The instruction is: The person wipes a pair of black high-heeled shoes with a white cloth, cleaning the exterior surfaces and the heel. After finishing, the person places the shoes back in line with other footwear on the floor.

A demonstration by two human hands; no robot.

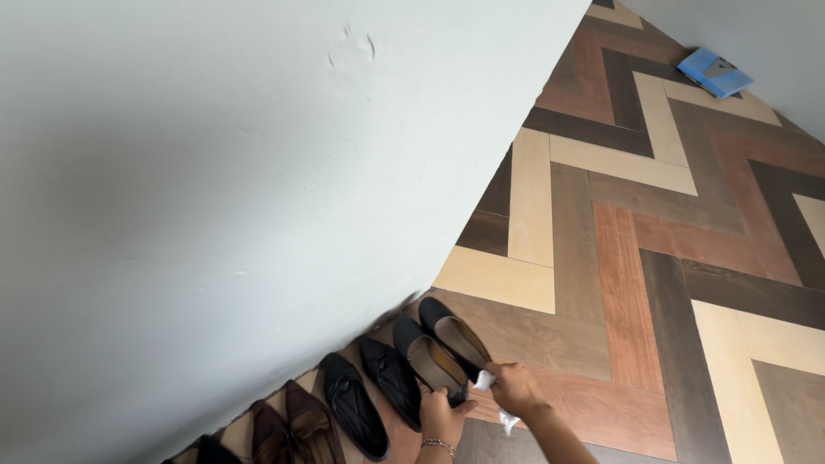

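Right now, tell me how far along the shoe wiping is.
Done: cannot tell; no shoe shows an obvious wiped finish. In hand: the left hand holds the heel of a black flat shoe in the row along the wall, while the right hand grips a white cloth beside it. Left, as far as can be judged: the black bow shoes and brown shoes lie untouched farther along the row.

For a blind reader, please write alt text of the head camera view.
Two hands reach down to a pair of black flat shoes by a pale wall: the left hand grips a shoe heel, the right hand holds a white cloth. More shoes line the wall on a patterned wood floor; a blue object lies far off.
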